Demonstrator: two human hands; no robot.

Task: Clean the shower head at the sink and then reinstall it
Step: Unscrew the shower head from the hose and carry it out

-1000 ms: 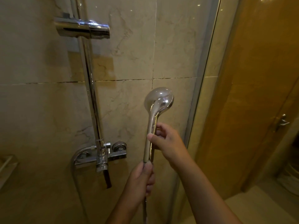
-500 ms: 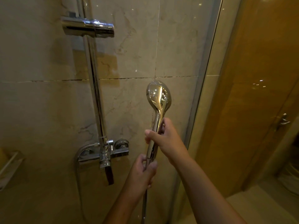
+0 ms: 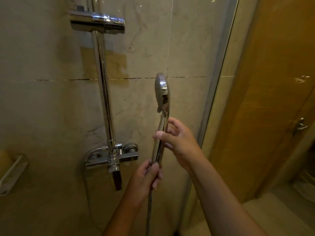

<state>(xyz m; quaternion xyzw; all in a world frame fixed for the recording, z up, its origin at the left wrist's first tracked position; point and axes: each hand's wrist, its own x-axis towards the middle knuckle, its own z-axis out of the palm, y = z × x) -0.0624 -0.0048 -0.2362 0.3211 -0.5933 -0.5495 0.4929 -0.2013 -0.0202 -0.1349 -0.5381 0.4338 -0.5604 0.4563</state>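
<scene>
Before the wall, both hands grip the upright shower head [image 3: 162, 92].

Joint of shower head [image 3: 162, 92] and hose [image 3: 149, 208] is covered by the left hand [image 3: 146, 178]; the hose leaves the frame at the bottom edge. Spray face stands nearly edge-on, nozzles too fine to tell. Riser rail [image 3: 102, 86] is cut by the top edge, wall rack [image 3: 12, 172] by the left; the yellowish object [image 3: 4, 160] on it is blurred beyond naming.
</scene>
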